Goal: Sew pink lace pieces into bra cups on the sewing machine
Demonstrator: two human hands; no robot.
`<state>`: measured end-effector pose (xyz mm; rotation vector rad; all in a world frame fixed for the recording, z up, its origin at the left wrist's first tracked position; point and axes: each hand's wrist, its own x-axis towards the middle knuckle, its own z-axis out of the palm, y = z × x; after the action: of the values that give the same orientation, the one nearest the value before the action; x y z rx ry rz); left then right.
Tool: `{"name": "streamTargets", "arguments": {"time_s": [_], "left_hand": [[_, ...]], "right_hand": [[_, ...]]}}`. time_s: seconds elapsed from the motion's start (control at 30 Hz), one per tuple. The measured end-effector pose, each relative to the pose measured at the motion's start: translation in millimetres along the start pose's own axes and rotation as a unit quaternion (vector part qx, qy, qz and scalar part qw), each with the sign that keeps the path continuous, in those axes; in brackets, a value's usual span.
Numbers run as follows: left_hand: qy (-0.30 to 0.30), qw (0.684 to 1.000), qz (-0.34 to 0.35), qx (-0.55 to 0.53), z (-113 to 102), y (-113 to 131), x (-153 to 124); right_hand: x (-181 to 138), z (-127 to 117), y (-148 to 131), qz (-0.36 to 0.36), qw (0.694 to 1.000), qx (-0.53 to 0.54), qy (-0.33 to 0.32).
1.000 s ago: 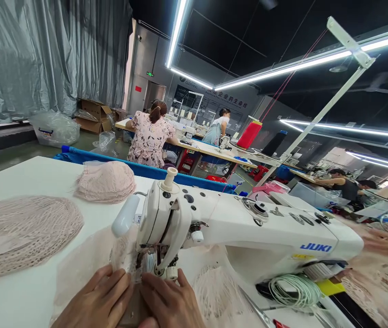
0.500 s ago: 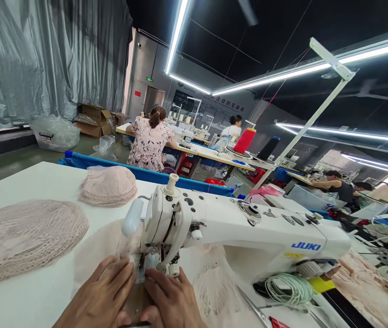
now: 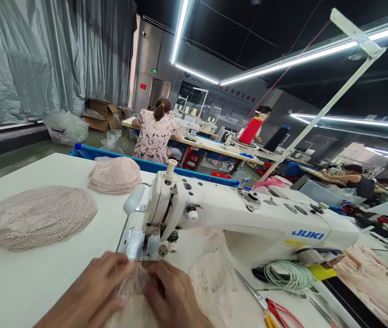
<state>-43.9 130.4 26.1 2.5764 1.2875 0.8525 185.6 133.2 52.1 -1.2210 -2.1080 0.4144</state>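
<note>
Just in front of the needle of a white sewing machine (image 3: 248,214), my two hands hold a pale pink lace piece (image 3: 132,289). My left hand (image 3: 93,284) grips its left side, with thumb and fingers closing on the fabric. Curled over the right side is my right hand (image 3: 176,291), its fingertips partly hidden. The metal needle plate (image 3: 132,242) lies uncovered under the presser foot. Another lace piece (image 3: 210,275) rests on the table right of my right hand.
Left on the table are a wide lace stack (image 3: 39,216) and a smaller fabric stack (image 3: 116,175). Scissors (image 3: 253,289), red-handled snips (image 3: 282,314) and a coiled pale cord (image 3: 289,280) lie right. A co-worker (image 3: 157,132) sits ahead with their back to me.
My hands have drawn the lace back from under the presser foot toward me, uncovering the needle plate. The camera view has shifted slightly.
</note>
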Motion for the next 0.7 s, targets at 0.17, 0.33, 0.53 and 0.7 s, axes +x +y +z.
{"name": "streamTargets", "arguments": {"time_s": [0.17,0.33,0.53,0.7], "left_hand": [[-0.146,0.976,-0.113,-0.118,-18,-8,50],[-0.202,0.954,-0.173,-0.135,-30,3,76],[-0.194,0.956,-0.180,-0.128,-24,3,87],[-0.179,0.967,-0.159,-0.086,-15,3,89]], "right_hand": [[10,-11,-6,0.079,0.992,0.099,-0.013],[15,-14,2,0.067,0.995,0.068,-0.007],[10,-13,6,-0.046,0.993,-0.067,0.081],[15,-4,-6,-0.225,0.953,-0.132,0.156]]}}
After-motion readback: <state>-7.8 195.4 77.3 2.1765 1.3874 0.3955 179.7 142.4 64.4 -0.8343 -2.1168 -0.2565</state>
